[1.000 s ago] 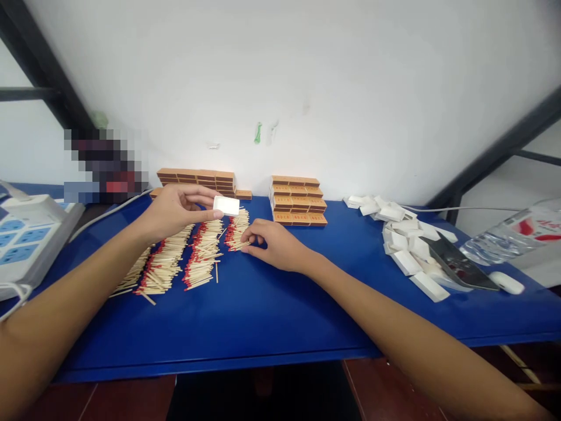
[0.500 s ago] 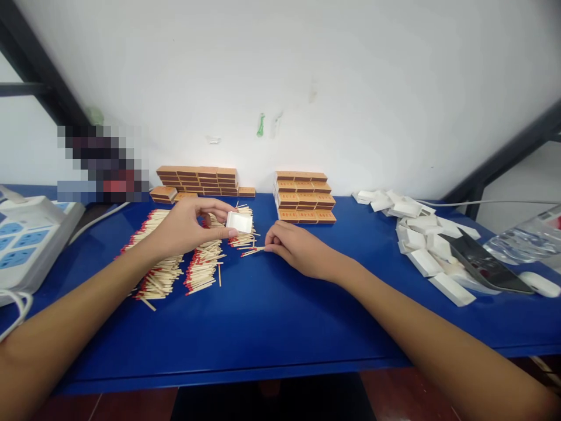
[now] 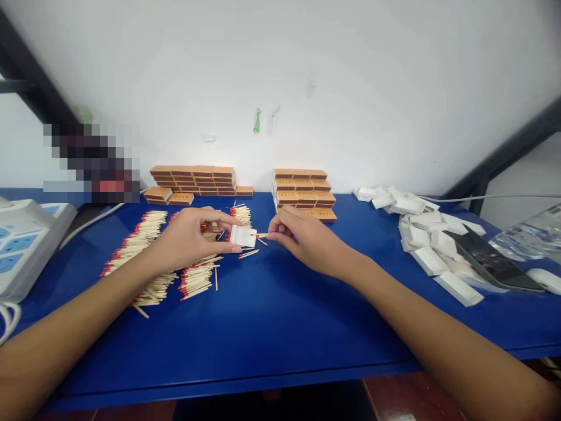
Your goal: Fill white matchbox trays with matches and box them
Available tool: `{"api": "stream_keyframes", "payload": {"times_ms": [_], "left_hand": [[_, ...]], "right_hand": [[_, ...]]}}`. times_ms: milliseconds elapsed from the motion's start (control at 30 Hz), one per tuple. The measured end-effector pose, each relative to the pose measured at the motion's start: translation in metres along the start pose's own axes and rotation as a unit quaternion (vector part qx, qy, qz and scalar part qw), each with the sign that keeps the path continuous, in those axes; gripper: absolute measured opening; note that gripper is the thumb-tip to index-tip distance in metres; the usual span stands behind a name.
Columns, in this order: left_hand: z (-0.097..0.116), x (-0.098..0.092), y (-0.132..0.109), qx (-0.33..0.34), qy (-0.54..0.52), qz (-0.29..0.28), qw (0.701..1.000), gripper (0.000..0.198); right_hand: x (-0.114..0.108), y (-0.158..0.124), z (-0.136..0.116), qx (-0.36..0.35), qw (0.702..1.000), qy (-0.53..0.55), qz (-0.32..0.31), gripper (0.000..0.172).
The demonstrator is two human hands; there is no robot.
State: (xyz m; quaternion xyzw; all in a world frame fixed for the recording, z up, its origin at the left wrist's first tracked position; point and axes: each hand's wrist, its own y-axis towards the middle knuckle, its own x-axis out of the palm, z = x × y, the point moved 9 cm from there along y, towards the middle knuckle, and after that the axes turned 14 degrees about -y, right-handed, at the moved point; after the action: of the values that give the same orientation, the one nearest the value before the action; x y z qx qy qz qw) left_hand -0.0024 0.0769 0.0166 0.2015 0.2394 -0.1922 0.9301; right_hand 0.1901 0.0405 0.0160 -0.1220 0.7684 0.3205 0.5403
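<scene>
My left hand (image 3: 197, 234) pinches a small white matchbox tray (image 3: 242, 236) between thumb and fingers, its hollow side facing up. Between the fingertips of my right hand (image 3: 298, 237) are matches (image 3: 262, 235), their red heads pointing left over the tray's right end; how many I cannot tell. Loose matches (image 3: 249, 254) lie on the table just below the tray. Rows of red-tipped matches (image 3: 144, 242) are spread under and beside my left hand, partly hidden by it and the forearm.
Closed brown matchboxes (image 3: 193, 180) are stacked at the back left, and a stepped stack of matchboxes (image 3: 303, 196) stands at back centre. White trays (image 3: 423, 234) are heaped on the right beside a dark phone (image 3: 491, 257). A power strip (image 3: 26, 245) sits at the left edge.
My right hand has lifted matches from the table and brought their heads over the tray. The tray has come slightly lower and to the right in view.
</scene>
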Motion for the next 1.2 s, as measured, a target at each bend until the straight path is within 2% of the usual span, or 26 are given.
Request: {"api": "stream_keyframes", "payload": {"times_ms": [167, 367, 633, 767, 1033, 1200], "left_hand": [[0.013, 0.008, -0.006, 0.001, -0.042, 0.007, 0.999, 0.047], [0.024, 0.011, -0.010, 0.032, -0.019, 0.023, 0.999, 0.045], [0.019, 0.013, -0.009, 0.014, -0.050, 0.026, 0.998, 0.044], [0.017, 0.011, -0.008, 0.010, -0.069, 0.033, 0.997, 0.043], [0.014, 0.006, -0.008, -0.009, -0.076, 0.056, 0.996, 0.043], [0.015, -0.002, -0.008, -0.003, -0.030, 0.080, 0.996, 0.043]], "right_hand": [[0.000, -0.002, -0.009, -0.010, 0.999, -0.005, 0.034, 0.007], [-0.001, -0.005, -0.019, -0.024, 0.998, -0.015, 0.051, 0.006], [-0.002, -0.006, -0.021, -0.014, 0.994, 0.062, 0.086, 0.006], [-0.007, -0.007, -0.017, -0.009, 0.993, 0.057, 0.102, 0.008], [-0.009, -0.007, -0.025, -0.033, 0.993, 0.060, 0.095, 0.013], [-0.019, -0.007, -0.007, 0.019, 0.986, 0.066, 0.155, 0.016]]}}
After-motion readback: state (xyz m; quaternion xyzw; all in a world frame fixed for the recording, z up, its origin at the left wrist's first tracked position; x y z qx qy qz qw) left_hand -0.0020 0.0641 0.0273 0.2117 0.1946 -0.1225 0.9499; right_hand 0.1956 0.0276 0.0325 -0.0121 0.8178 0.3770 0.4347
